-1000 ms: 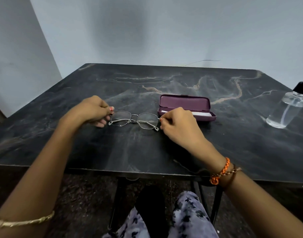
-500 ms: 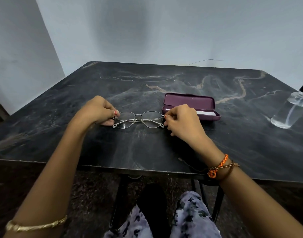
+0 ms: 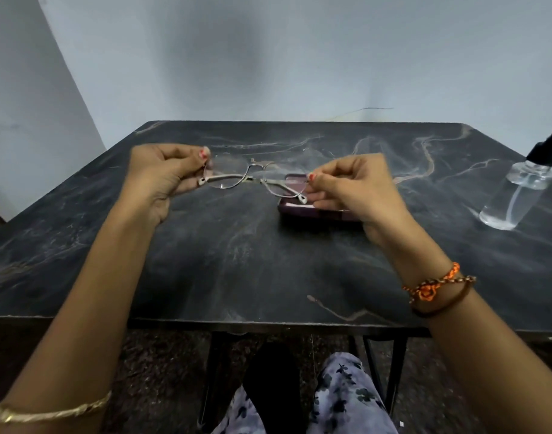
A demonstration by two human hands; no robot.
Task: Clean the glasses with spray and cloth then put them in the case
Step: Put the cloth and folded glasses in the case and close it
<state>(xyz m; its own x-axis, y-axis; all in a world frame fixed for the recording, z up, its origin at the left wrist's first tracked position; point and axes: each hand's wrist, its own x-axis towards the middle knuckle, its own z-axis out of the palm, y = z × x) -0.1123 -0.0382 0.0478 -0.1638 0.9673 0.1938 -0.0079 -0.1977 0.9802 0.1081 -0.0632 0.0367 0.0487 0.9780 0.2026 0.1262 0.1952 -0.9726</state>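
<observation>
Thin metal-framed glasses (image 3: 252,180) hang in the air above the table, held at both ends. My left hand (image 3: 165,173) pinches the left end of the frame and my right hand (image 3: 353,189) pinches the right end. The temples look folded behind the lenses. A maroon glasses case (image 3: 312,213) lies on the table under my right hand, mostly hidden by it, with a white strip showing inside. A clear spray bottle (image 3: 515,195) with a black nozzle stands at the right edge of the table. No cloth is clearly seen.
The dark marble-patterned table (image 3: 237,261) stands against a pale wall. Its front edge runs just above my knees. A thin wire lies at the far edge.
Both hands have lifted the glasses off the table and raised them towards the camera. The case is now partly covered by my right hand.
</observation>
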